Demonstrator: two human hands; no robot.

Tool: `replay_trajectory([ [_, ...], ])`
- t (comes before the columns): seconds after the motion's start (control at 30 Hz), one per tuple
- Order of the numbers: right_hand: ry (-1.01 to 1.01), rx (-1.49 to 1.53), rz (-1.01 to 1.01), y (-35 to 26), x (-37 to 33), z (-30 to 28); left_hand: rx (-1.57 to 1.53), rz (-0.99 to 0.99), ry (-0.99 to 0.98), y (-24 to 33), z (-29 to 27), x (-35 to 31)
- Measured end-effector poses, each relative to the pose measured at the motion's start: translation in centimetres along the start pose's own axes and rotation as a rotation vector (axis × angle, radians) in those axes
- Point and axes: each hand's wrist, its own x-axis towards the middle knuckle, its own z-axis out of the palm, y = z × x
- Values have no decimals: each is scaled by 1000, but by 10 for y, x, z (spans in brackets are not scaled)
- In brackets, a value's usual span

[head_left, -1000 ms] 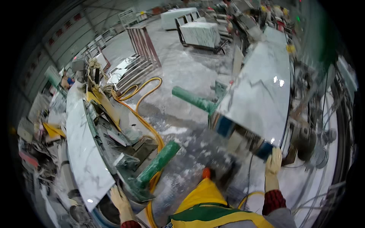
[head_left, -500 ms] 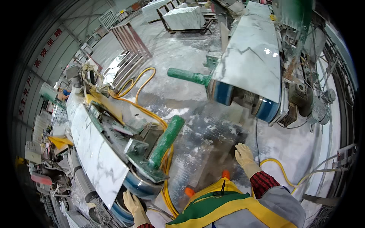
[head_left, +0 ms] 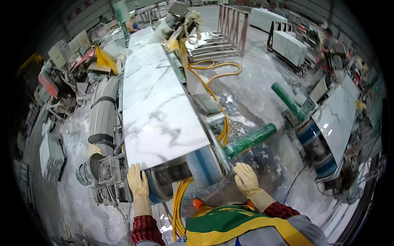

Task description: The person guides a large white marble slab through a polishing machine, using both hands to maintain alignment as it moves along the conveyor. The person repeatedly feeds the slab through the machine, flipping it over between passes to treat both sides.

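Observation:
A long white marble-look slab with grey veins lies on a roller conveyor to my left, its near end over blue-banded rollers. My left hand, in a cream rubber glove, is at the slab's near left corner with fingers stretched out. Whether the fingertips press on the slab's edge I cannot tell. In a matching glove, my right hand is held right of the rollers, fingers extended and holding nothing. Just beyond it, a green cylindrical bar sticks out from the conveyor's side.
Yellow hoses run along the floor beside the conveyor. A second conveyor carries another white slab at right, with its own green bar. A motor sits left of my left hand. Farther off stand a slatted rack and a person.
My view has swung left, bringing the near conveyor to the middle. My left hand has come up to the slab's corner; my right hand has moved toward the same conveyor.

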Motion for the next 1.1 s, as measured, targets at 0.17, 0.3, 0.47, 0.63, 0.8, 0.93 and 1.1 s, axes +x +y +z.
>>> replay_trajectory([
  [0.17,-35,80,-182,-39,105,61,21,70,-41,-27,16,53],
  [0.3,-128,-64,-192,-20,160,125,50,78,-51,-15,35,92],
  [0.47,-186,-151,-169,15,202,180,103,20,-63,-13,38,97],
  [0.63,-220,-183,-153,23,234,210,172,58,-116,-5,16,103],
  [0.8,-166,-195,-207,32,280,237,175,42,-210,1,10,113],
  [0.93,-190,-249,-185,45,318,261,168,61,-197,2,6,116],
  [1.1,-168,-171,-239,82,354,288,96,45,-224,6,4,121],
])
